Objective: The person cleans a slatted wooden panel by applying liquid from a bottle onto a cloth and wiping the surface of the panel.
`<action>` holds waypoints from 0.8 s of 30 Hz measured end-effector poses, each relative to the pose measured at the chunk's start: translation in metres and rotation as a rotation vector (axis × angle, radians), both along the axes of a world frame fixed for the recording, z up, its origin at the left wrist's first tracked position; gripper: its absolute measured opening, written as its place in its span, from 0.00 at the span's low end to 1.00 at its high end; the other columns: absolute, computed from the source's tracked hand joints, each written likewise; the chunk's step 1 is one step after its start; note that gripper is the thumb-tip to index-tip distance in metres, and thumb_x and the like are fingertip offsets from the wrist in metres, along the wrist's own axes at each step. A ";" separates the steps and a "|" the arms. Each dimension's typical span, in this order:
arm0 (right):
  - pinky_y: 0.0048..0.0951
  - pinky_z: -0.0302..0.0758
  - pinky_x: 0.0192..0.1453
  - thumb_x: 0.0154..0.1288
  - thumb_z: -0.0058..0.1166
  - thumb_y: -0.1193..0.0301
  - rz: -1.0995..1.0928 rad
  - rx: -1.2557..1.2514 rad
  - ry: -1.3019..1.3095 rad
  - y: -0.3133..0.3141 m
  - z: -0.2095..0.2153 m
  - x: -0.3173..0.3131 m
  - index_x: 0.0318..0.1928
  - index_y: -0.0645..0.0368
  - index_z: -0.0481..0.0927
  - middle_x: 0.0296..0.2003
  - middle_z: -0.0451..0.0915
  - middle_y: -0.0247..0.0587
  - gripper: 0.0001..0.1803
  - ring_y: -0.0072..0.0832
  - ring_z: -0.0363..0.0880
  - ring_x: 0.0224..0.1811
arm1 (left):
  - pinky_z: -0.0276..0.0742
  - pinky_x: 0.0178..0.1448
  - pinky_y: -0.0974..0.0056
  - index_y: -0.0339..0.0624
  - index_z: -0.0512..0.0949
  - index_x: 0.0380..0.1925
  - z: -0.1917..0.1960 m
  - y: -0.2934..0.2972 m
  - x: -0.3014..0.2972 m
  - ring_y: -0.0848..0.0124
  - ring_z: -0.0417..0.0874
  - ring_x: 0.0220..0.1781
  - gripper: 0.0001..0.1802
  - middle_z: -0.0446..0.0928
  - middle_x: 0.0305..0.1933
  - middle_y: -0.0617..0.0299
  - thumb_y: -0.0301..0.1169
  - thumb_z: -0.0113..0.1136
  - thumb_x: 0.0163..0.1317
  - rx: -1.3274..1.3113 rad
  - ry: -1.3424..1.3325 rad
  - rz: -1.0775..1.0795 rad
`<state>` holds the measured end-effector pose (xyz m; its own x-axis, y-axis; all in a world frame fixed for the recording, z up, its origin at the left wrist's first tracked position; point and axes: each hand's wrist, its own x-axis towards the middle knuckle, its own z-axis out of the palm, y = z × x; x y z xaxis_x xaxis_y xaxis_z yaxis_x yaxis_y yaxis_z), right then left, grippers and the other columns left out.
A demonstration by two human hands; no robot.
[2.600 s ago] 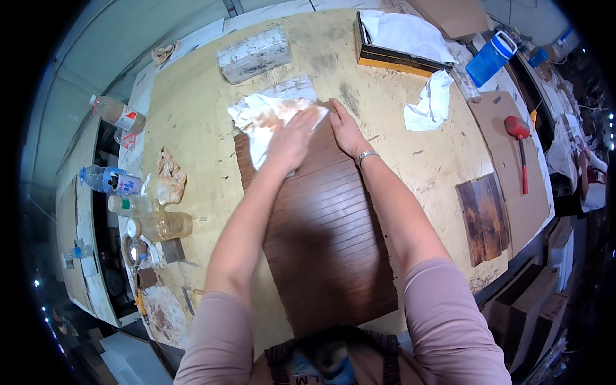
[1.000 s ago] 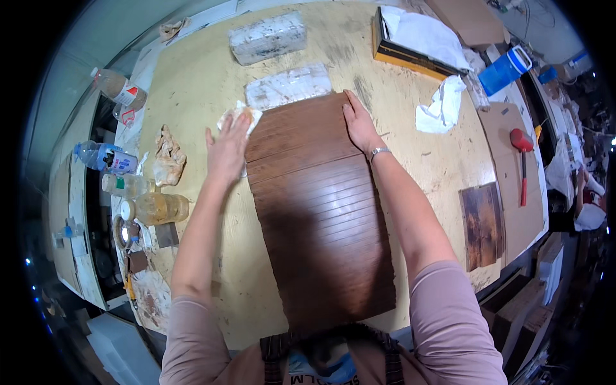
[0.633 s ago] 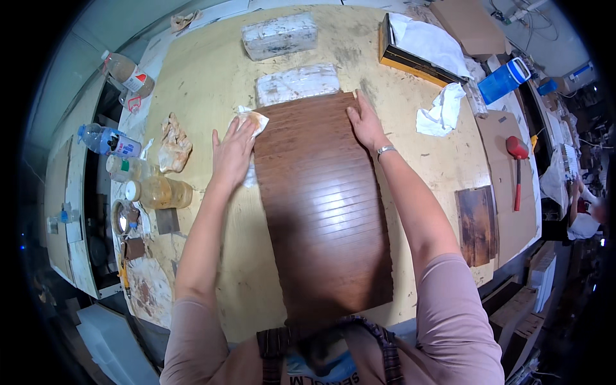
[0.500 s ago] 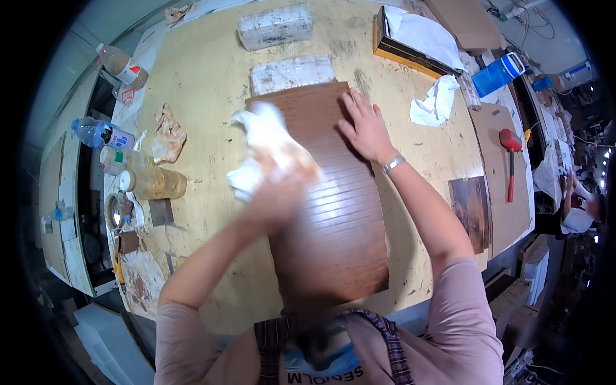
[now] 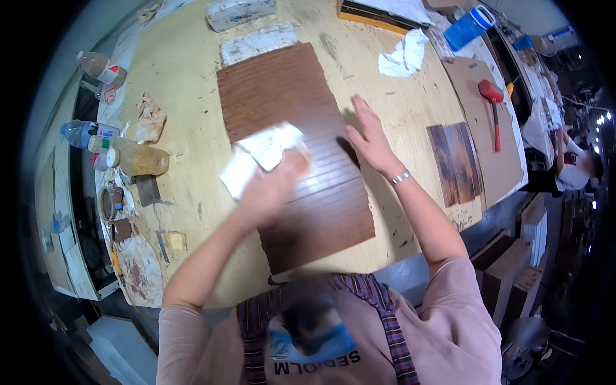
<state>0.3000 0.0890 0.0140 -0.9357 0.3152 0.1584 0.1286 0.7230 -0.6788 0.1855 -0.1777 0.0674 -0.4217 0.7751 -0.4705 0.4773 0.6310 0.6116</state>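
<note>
Your blurred left hand (image 5: 274,185) covers crumpled white cloth (image 5: 255,153) on grooved, wood-grained brown panel (image 5: 276,80); cannot tell grip. Your right hand (image 5: 372,140) spread near panel's ragged edge.

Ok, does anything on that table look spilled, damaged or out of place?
No obvious wet spill. The brown panel has slightly jagged long edges rather than straight ones; a crumpled, stained rag lies to its left, and dark marks spot the tabletop.

Table (image 5: 192,83): pale yellow, stained top. Wall (image 5: 96,35): pale grey-green, beyond the table's upper left. Cabinet (image 5: 69,234): left, dark open interior. Small white lights (image 5: 600,120): far right, dim surroundings.
</note>
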 end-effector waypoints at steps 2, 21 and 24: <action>0.42 0.43 0.82 0.68 0.56 0.51 -0.023 -0.312 -0.033 -0.009 0.004 0.062 0.78 0.63 0.48 0.79 0.45 0.56 0.49 0.43 0.43 0.82 | 0.55 0.77 0.44 0.42 0.63 0.72 -0.009 0.005 -0.014 0.57 0.62 0.78 0.30 0.63 0.76 0.49 0.33 0.48 0.70 0.027 0.225 0.051; 0.48 0.47 0.81 0.45 0.75 0.57 -0.067 -0.127 -0.180 -0.108 -0.034 0.193 0.76 0.60 0.54 0.72 0.63 0.55 0.61 0.45 0.53 0.79 | 0.46 0.82 0.44 0.53 0.66 0.72 -0.029 0.015 0.129 0.61 0.59 0.80 0.32 0.60 0.79 0.62 0.24 0.49 0.66 0.258 0.481 -0.512; 0.47 0.47 0.81 0.48 0.74 0.57 -0.054 -0.104 -0.158 -0.108 -0.039 0.196 0.76 0.59 0.53 0.72 0.62 0.56 0.59 0.44 0.54 0.79 | 0.42 0.82 0.41 0.53 0.67 0.72 -0.026 0.018 0.133 0.58 0.57 0.81 0.34 0.61 0.78 0.58 0.19 0.45 0.64 0.320 0.434 -0.627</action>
